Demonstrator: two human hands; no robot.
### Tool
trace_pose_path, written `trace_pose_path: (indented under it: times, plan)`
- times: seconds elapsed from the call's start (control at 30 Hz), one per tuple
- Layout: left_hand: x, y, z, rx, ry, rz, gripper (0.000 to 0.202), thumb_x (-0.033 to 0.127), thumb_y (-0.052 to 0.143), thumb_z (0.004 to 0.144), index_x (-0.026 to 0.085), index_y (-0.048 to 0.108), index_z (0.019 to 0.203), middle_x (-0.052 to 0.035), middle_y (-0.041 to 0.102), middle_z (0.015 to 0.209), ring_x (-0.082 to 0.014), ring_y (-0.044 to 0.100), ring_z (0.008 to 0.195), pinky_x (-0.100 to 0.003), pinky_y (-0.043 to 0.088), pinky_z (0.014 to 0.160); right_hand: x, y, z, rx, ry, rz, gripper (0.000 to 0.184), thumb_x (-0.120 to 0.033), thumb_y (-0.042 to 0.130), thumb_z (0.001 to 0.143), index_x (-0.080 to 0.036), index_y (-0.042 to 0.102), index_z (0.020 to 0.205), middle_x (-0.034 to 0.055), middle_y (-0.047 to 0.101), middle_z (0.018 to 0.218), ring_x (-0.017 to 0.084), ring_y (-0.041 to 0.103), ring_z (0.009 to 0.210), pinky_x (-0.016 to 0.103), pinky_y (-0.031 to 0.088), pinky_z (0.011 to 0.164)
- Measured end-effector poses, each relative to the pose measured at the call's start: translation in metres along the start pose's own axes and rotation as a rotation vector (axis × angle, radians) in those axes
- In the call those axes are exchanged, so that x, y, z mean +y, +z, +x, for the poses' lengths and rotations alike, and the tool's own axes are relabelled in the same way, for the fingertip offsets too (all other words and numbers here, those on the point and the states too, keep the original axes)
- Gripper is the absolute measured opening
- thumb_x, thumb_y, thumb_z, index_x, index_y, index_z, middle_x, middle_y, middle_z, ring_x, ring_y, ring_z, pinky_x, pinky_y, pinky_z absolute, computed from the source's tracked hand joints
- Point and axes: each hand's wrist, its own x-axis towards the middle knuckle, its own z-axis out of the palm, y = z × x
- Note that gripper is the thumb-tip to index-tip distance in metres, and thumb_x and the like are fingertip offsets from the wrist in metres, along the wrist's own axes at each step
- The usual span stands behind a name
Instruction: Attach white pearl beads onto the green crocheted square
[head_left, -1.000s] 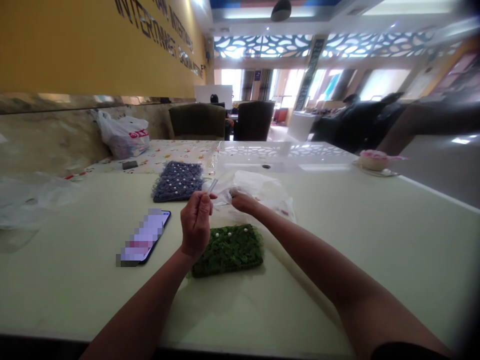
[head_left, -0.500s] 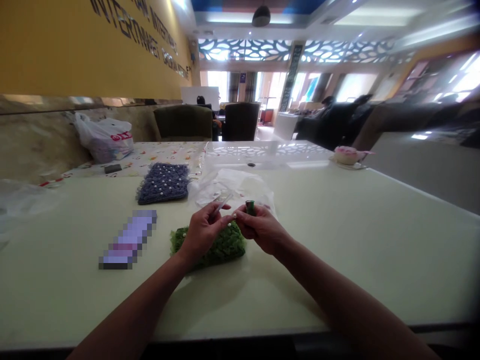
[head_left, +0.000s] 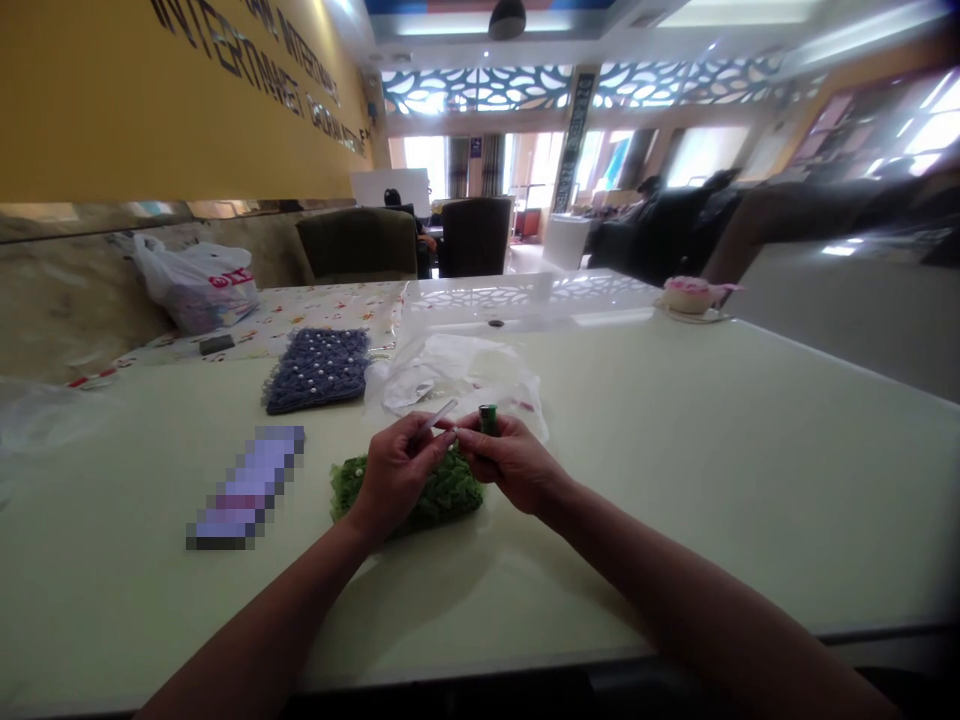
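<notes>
A green crocheted pad (head_left: 442, 492) with white beads lies on the pale table (head_left: 675, 450) just under my hands. My left hand (head_left: 394, 470) is closed in a pinch on a thin clear stick (head_left: 436, 415) that points up and right. My right hand (head_left: 506, 462) is closed round a small green tube (head_left: 488, 417) whose top stands above the fingers. The fingertips of both hands meet over the pad's far edge, where a white bead shows. A purple crocheted pad (head_left: 319, 367) with white beads lies farther back to the left.
A crumpled clear plastic bag (head_left: 457, 380) lies behind my hands. A phone (head_left: 247, 487) lies to the left. A white shopping bag (head_left: 196, 285) and a small dark object (head_left: 216, 344) sit at the back left. A pink-and-white dish (head_left: 691, 295) stands at the back right. Armchairs and seated people are beyond.
My right hand came back from the plastic bag holding the green tube and met my left hand over the green pad. The view shifted slightly, so things sit more to the left.
</notes>
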Motion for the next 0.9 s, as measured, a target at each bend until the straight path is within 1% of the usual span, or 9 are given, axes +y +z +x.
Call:
trace_pose_path:
  times: [0.2, 0.3, 0.37, 0.47, 0.53, 0.6, 0.67, 0.8, 0.9]
  plan:
    - [-0.001, -0.001, 0.0, -0.022, -0.008, -0.001, 0.018, 0.033, 0.069, 0.081, 0.017, 0.069, 0.09, 0.005, 0.043, 0.06, -0.0078, 0.035, 0.054, -0.02, 0.031, 0.051, 0.003, 0.001, -0.002, 0.018, 0.01, 0.065, 0.029, -0.036, 0.079, 0.07, -0.015, 0.063, 0.082, -0.0086, 0.034, 0.053, 0.003, 0.024, 0.044, 0.022, 0.011, 0.045]
    - [-0.001, -0.002, 0.0, -0.058, -0.09, -0.068, 0.021, 0.036, 0.068, 0.082, 0.017, 0.069, 0.09, 0.0036, 0.047, 0.063, -0.0087, 0.038, 0.057, -0.021, 0.034, 0.054, 0.001, 0.002, -0.002, 0.014, 0.022, 0.035, 0.031, -0.038, 0.079, 0.07, -0.016, 0.06, 0.078, -0.0082, 0.034, 0.054, 0.003, 0.025, 0.045, 0.022, 0.012, 0.045]
    - [-0.001, -0.002, 0.001, -0.081, -0.155, -0.146, 0.023, 0.038, 0.067, 0.082, 0.017, 0.068, 0.091, 0.0026, 0.051, 0.066, -0.009, 0.04, 0.059, -0.021, 0.035, 0.055, -0.001, 0.003, -0.004, 0.006, 0.014, 0.001, 0.033, -0.043, 0.077, 0.072, -0.017, 0.059, 0.083, -0.0074, 0.038, 0.057, 0.003, 0.025, 0.046, 0.021, 0.012, 0.045]
    - [-0.003, -0.002, 0.003, -0.065, -0.228, -0.272, 0.024, 0.039, 0.068, 0.081, 0.017, 0.066, 0.09, 0.0027, 0.051, 0.07, -0.0074, 0.037, 0.057, -0.02, 0.033, 0.052, -0.006, 0.004, -0.006, 0.021, -0.036, -0.064, 0.04, -0.057, 0.064, 0.081, -0.02, 0.056, 0.094, -0.0048, 0.047, 0.065, 0.005, 0.028, 0.047, 0.021, 0.014, 0.044]
    - [-0.004, -0.002, 0.005, -0.041, -0.261, -0.343, 0.024, 0.038, 0.07, 0.08, 0.017, 0.066, 0.09, 0.0035, 0.048, 0.069, -0.006, 0.033, 0.054, -0.02, 0.029, 0.05, -0.009, 0.004, -0.007, 0.052, -0.086, -0.139, 0.045, -0.065, 0.051, 0.086, -0.02, 0.055, 0.09, -0.003, 0.049, 0.068, 0.006, 0.032, 0.049, 0.021, 0.017, 0.044]
    - [-0.005, -0.003, 0.006, -0.034, -0.277, -0.388, 0.023, 0.037, 0.071, 0.079, 0.017, 0.065, 0.09, 0.0037, 0.047, 0.07, -0.0054, 0.031, 0.053, -0.019, 0.028, 0.049, -0.01, 0.003, -0.008, 0.079, -0.137, -0.237, 0.049, -0.066, 0.046, 0.089, -0.018, 0.055, 0.081, -0.0021, 0.047, 0.065, 0.007, 0.034, 0.051, 0.022, 0.02, 0.045]
    - [-0.006, -0.003, 0.007, -0.04, -0.276, -0.407, 0.021, 0.035, 0.071, 0.079, 0.017, 0.065, 0.089, 0.0035, 0.047, 0.07, -0.0052, 0.032, 0.054, -0.019, 0.028, 0.049, -0.01, 0.001, -0.007, 0.099, -0.18, -0.328, 0.051, -0.064, 0.046, 0.089, -0.017, 0.056, 0.075, -0.0022, 0.044, 0.061, 0.008, 0.033, 0.052, 0.022, 0.022, 0.046]
    - [-0.007, -0.003, 0.007, -0.066, -0.275, -0.393, 0.021, 0.034, 0.071, 0.08, 0.017, 0.065, 0.088, 0.0031, 0.049, 0.071, -0.0051, 0.033, 0.055, -0.019, 0.028, 0.05, -0.006, -0.001, -0.005, 0.119, -0.205, -0.428, 0.055, -0.066, 0.044, 0.089, -0.016, 0.06, 0.071, -0.0026, 0.039, 0.057, 0.009, 0.033, 0.052, 0.024, 0.022, 0.047]
    - [-0.006, -0.003, 0.006, -0.083, -0.258, -0.339, 0.021, 0.036, 0.069, 0.081, 0.017, 0.065, 0.087, 0.003, 0.05, 0.07, -0.0063, 0.035, 0.056, -0.02, 0.03, 0.051, -0.004, 0.0, -0.005, 0.116, -0.181, -0.377, 0.048, -0.062, 0.056, 0.084, -0.016, 0.061, 0.071, -0.004, 0.037, 0.056, 0.007, 0.03, 0.051, 0.024, 0.021, 0.047]
